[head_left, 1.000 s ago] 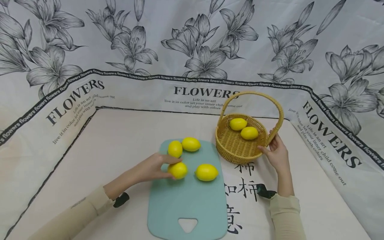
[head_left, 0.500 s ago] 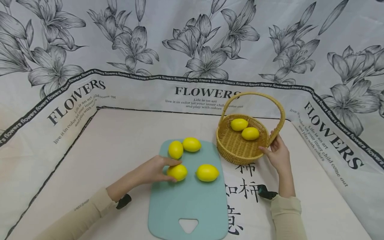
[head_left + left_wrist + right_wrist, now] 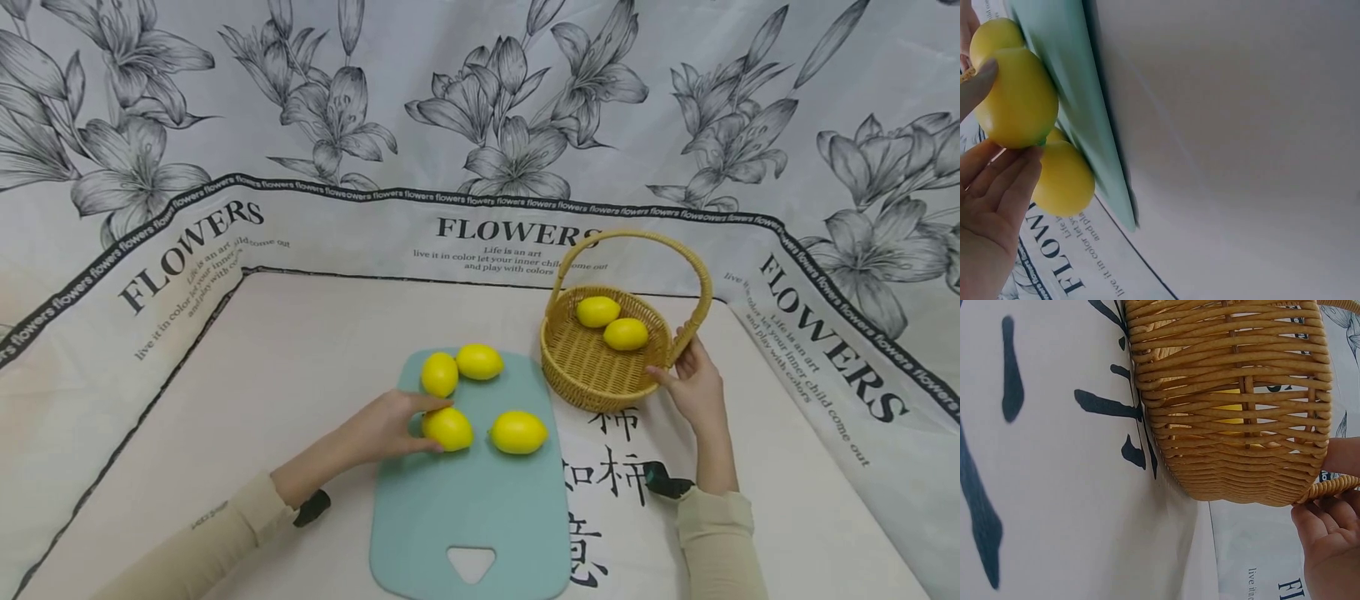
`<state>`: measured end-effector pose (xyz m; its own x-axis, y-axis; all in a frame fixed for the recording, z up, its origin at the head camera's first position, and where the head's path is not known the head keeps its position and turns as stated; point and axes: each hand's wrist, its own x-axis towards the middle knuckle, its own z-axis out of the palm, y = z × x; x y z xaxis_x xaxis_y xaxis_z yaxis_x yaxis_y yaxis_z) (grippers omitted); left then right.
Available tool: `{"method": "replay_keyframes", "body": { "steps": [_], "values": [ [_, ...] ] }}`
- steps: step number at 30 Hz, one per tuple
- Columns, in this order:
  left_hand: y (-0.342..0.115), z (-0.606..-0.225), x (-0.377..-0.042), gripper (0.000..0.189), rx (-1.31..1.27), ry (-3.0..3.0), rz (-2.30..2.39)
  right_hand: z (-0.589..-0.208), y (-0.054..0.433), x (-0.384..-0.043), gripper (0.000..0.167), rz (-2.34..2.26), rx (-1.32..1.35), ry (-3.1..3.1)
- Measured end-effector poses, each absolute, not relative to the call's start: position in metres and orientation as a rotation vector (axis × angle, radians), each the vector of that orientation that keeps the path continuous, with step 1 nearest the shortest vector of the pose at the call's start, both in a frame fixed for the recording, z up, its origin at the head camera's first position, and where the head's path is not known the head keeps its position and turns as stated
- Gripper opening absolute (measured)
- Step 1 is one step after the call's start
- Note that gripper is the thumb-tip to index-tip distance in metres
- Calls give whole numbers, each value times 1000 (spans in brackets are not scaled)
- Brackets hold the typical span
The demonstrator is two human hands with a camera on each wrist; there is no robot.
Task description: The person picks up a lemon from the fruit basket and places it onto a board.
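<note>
On the surface (image 3: pixel 322 333) we have the board (image 3: pixel 470 500) left of the basket (image 3: pixel 573 387); two lemons (image 3: pixel 626 334) sit inside, two rear lemons (image 3: pixel 479 362) on the board behind two front lemons (image 3: pixel 519 432).

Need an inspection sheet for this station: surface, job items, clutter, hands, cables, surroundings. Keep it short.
Surface: pale tabletop with large dark characters partly beside the teal board.
Job items: three unheld lemons on the board; two lemons inside the wicker basket, its handle up.
Clutter: nothing seen.
Hands: left hand pinches another lemon over the board, lifted or not unclear; right hand grips the basket's rim near the handle's base.
Cables: nothing seen.
Surroundings: white backdrop printed with flowers and "FLOWERS" lettering.
</note>
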<state>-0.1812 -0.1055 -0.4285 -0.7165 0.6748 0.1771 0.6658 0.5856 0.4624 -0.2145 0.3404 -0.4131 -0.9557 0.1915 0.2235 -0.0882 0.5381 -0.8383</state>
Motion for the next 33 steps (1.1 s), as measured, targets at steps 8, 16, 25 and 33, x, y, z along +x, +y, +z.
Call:
{"method": "replay_keyframes", "body": {
  "steps": [8, 16, 25, 33],
  "values": [
    [-106, -427, -180, 67, 1165, 2756, 836, -411, 339, -214, 91, 1385, -94, -2492],
    [-105, -426, -178, 70, 1152, 2724, 876, -412, 340, -214, 92, 1378, -97, -2495],
    [-106, -426, -177, 71, 1189, 2695, 885, -412, 341, -214, 92, 1373, -93, -2494],
    [-106, -426, -176, 72, 1224, 2680, 889, -411, 341, -214, 92, 1364, -97, -2499]
  ]
}}
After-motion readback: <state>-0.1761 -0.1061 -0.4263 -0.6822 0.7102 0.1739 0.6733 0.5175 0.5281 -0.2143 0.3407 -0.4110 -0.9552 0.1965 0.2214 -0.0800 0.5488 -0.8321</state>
